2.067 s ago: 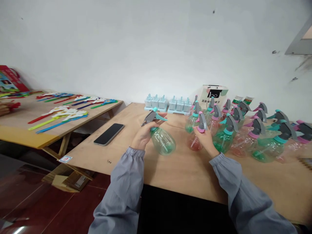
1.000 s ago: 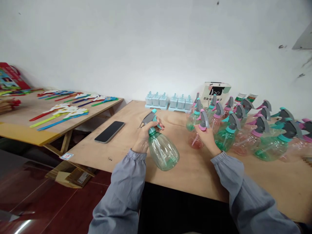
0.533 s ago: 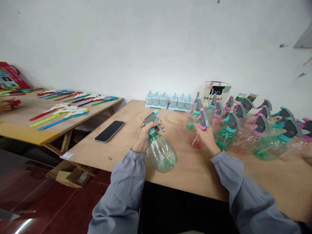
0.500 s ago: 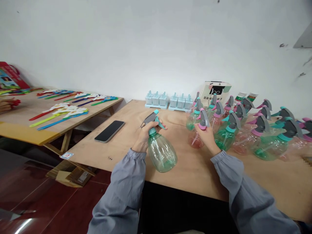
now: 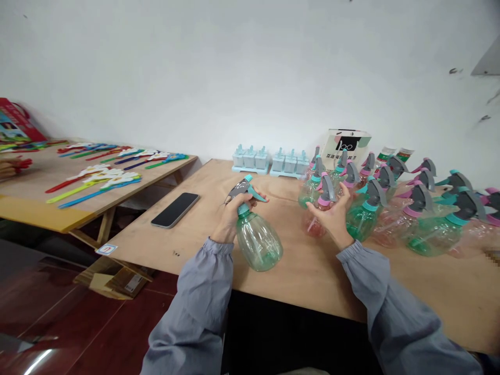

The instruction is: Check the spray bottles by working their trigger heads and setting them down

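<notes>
My left hand [image 5: 230,216] is wrapped round the neck of a clear green spray bottle [image 5: 260,242], which has a grey and turquoise trigger head. The bottle tilts above the table, its base toward me. Fingers spread, my right hand [image 5: 336,216] is around the pink collar of a pink spray bottle [image 5: 313,225] standing on the table. Whether a fingertip touches that bottle I cannot tell. Behind and right of this hand stand several more green and pink bottles, among them a green spray bottle [image 5: 359,221].
Left of my hands a phone [image 5: 175,210] lies on the wooden table [image 5: 156,250]. Pale blue ice-pop moulds [image 5: 250,159] and a printed paper bag [image 5: 347,148] stand by the wall. On another table [image 5: 35,208] lie colourful flower-ended sticks [image 5: 94,187]; another person's hand [image 5: 10,167] shows there.
My right hand has spread its fingers apart, releasing the pink spray bottle's neck. The pink bottle stays in place. My left hand keeps its hold on the green one.
</notes>
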Demonstrator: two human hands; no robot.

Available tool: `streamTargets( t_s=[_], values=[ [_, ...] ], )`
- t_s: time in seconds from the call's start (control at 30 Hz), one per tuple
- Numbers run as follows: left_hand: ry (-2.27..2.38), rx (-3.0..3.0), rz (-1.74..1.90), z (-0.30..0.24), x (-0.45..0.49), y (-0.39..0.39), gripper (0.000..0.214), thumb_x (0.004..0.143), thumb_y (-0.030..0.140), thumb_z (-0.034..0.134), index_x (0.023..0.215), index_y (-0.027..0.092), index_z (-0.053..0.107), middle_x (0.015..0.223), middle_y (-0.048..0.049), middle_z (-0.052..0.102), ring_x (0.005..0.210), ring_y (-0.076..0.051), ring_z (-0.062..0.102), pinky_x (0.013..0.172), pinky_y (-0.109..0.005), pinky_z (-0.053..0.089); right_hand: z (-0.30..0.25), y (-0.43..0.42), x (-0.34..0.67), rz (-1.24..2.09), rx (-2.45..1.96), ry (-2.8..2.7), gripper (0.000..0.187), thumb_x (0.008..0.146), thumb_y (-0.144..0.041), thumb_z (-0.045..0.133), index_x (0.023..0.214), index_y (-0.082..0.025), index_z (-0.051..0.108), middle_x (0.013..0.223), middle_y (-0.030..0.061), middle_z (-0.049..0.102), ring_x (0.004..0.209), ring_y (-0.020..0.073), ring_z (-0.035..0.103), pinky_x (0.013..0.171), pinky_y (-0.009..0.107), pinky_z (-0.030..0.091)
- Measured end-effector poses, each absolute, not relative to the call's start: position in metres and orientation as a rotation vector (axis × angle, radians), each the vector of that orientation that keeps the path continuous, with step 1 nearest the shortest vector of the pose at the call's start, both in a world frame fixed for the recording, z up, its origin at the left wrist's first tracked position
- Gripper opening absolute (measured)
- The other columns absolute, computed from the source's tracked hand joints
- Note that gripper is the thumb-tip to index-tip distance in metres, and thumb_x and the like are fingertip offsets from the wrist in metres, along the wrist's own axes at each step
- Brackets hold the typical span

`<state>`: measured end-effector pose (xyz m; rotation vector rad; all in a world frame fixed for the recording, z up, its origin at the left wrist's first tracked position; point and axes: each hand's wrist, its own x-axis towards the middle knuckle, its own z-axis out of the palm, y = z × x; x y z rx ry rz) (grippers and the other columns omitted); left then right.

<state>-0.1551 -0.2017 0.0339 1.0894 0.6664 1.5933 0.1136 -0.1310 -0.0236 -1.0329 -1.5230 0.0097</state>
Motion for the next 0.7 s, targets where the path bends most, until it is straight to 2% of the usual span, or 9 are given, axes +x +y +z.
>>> streamTargets(
  t_s=[0.07, 0.17, 0.3, 0.37, 0.47, 0.57, 0.63, 0.7],
  values=[
    [0.671, 1.107, 1.582, 0.036, -0.155, -0.204, 0.023, 0.063, 0.035, 0.067, 0.078, 0.017, 0.066, 0.075, -0.0044, 0.071, 0.083, -0.021, 0.071, 0.071, -0.03, 0.05, -0.023, -0.132, 0.114, 0.012, -1.027, -1.524, 0.106, 0.063, -0.043, 0.085, 0.146, -0.021, 0.022, 0.136, 0.0165, 0.046, 0.117, 0.0293, 0.059, 0.104, 0.053, 0.049],
    [0.65, 1.098, 1.581, 0.036, -0.157, -0.206, 0.015, 0.065, 0.034, 0.064, 0.068, 0.019, 0.063, 0.064, -0.0024, 0.065, 0.079, -0.021, 0.07, 0.07, -0.03, 0.052, -0.02, -0.137, 0.117, -0.042, -1.009, -1.499, 0.106, 0.063, -0.052, 0.082, 0.145, -0.02, 0.024, 0.136, 0.0161, 0.043, 0.121, 0.0325, 0.055, 0.105, 0.057, 0.045],
    [0.644, 1.038, 1.622, 0.034, -0.155, -0.202, 0.012, 0.063, 0.032, 0.062, 0.066, 0.02, 0.063, 0.065, -0.0023, 0.065, 0.079, -0.021, 0.07, 0.072, -0.032, 0.055, -0.021, -0.153, 0.118, -0.265, -0.836, -1.361, 0.077, 0.08, -0.067, 0.056, 0.139, -0.023, 0.033, 0.127, 0.0145, 0.042, 0.121, 0.0362, 0.049, 0.104, 0.061, 0.042],
    [0.663, 0.999, 1.666, 0.034, -0.151, -0.199, 0.016, 0.061, 0.033, 0.061, 0.07, 0.02, 0.064, 0.071, -0.0035, 0.069, 0.088, -0.023, 0.071, 0.076, -0.033, 0.055, -0.026, -0.167, 0.109, -0.334, -0.676, -1.347, 0.069, 0.082, -0.072, 0.051, 0.133, -0.027, 0.038, 0.124, 0.0132, 0.041, 0.118, 0.0371, 0.049, 0.102, 0.061, 0.042],
    [0.704, 0.986, 1.743, 0.035, -0.143, -0.199, 0.016, 0.06, 0.033, 0.059, 0.069, 0.02, 0.063, 0.076, -0.0047, 0.072, 0.1, -0.026, 0.07, 0.078, -0.033, 0.052, -0.038, -0.194, 0.079, -0.235, -0.589, -1.592, 0.082, 0.066, -0.082, 0.064, 0.126, -0.031, 0.042, 0.12, 0.0117, 0.043, 0.118, 0.0396, 0.05, 0.103, 0.064, 0.042],
    [0.717, 1.018, 1.837, 0.038, -0.139, -0.203, 0.011, 0.06, 0.03, 0.059, 0.064, 0.02, 0.059, 0.08, -0.0043, 0.072, 0.107, -0.028, 0.069, 0.082, -0.033, 0.052, -0.044, -0.219, 0.05, 0.103, -0.571, -1.923, 0.099, 0.05, -0.078, 0.08, 0.128, -0.032, 0.043, 0.13, 0.013, 0.043, 0.125, 0.0417, 0.05, 0.106, 0.065, 0.044],
    [0.697, 1.043, 1.873, 0.04, -0.137, -0.207, 0.01, 0.059, 0.028, 0.06, 0.066, 0.021, 0.06, 0.082, -0.0032, 0.072, 0.111, -0.028, 0.068, 0.086, -0.034, 0.053, -0.042, -0.228, 0.041, 0.242, -0.565, -1.949, 0.103, 0.046, -0.074, 0.085, 0.129, -0.031, 0.042, 0.134, 0.014, 0.043, 0.13, 0.0425, 0.047, 0.109, 0.066, 0.042],
    [0.665, 1.055, 1.866, 0.042, -0.138, -0.21, 0.014, 0.059, 0.026, 0.061, 0.072, 0.021, 0.062, 0.083, -0.0026, 0.072, 0.113, -0.028, 0.068, 0.089, -0.035, 0.053, -0.038, -0.232, 0.039, 0.361, -0.629, -1.896, 0.099, 0.05, -0.07, 0.086, 0.128, -0.029, 0.043, 0.132, 0.0145, 0.046, 0.13, 0.0408, 0.048, 0.109, 0.064, 0.042]
  ],
)
